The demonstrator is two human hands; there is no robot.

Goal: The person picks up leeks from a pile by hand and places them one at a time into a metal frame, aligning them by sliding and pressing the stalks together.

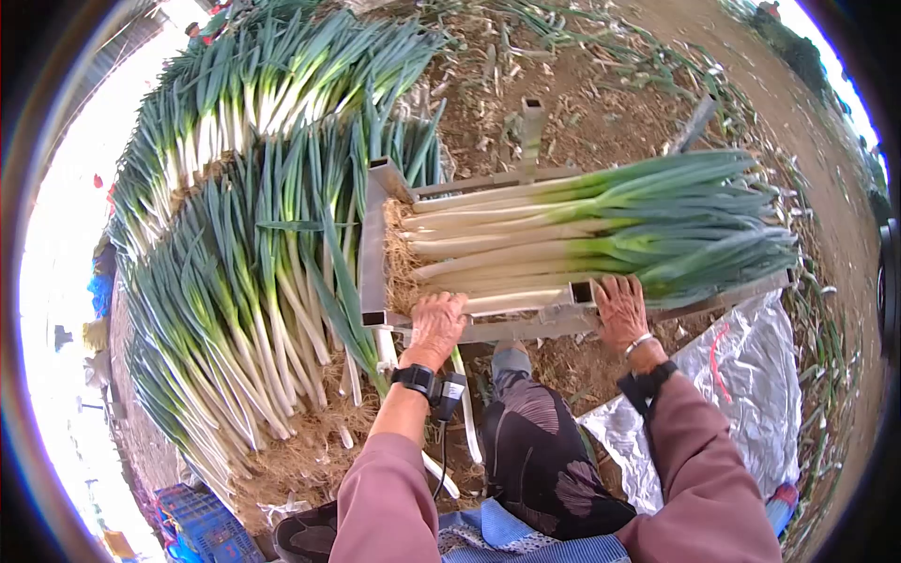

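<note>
A bundle of long, leek-like green onions [526,225] lies in a metal frame [373,249], roots at the left and green leaves at the right. My left hand [438,324] has its fingers curled over the root end of the nearest stalk, at the frame's near left corner. Beside the near metal post [582,293], my right hand [619,310] bends its fingers over the same near side of the bundle, where white turns green. Both palms and the undersides of the fingers are hidden.
Large rows of green onions [225,272] lie on the ground to the left. Silvery sheeting [741,375] is spread at the right, with a red string [719,361] on it. A blue crate [206,525] stands at the lower left. Leaf scraps litter the soil [601,84].
</note>
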